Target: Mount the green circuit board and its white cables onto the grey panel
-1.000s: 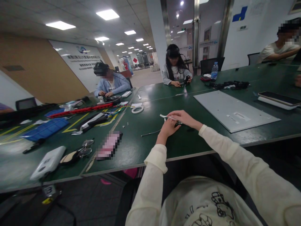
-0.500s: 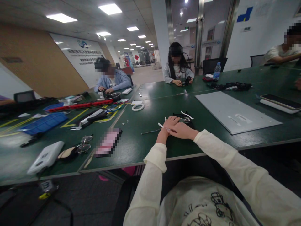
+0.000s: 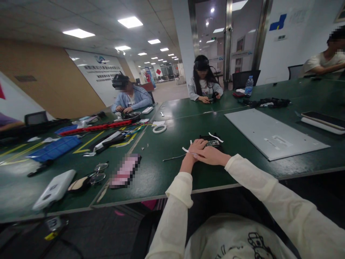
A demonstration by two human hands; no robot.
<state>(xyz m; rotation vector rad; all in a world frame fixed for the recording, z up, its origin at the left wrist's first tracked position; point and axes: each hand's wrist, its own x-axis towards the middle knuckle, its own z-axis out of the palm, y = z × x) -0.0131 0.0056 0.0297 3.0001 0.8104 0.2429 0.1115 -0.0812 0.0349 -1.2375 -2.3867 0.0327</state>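
Both of my hands meet on the green table in front of me. My left hand lies curled beside a small black device with a circuit board showing. My right hand crosses over towards the left one, its fingers pinched on a thin white strip that sticks out to the left. Another white strip lies on the far side of the device. A thin wire-like piece rests on the table to the left of my hands.
A grey flat panel lies to the right, a phone on a white box beyond it. A tape roll, a pink phone, glasses and a white box lie left. Three other people sit at the table.
My hands came down from holding the strip above the table and now rest low beside the black device, which has come into view. The camera has shifted slightly.
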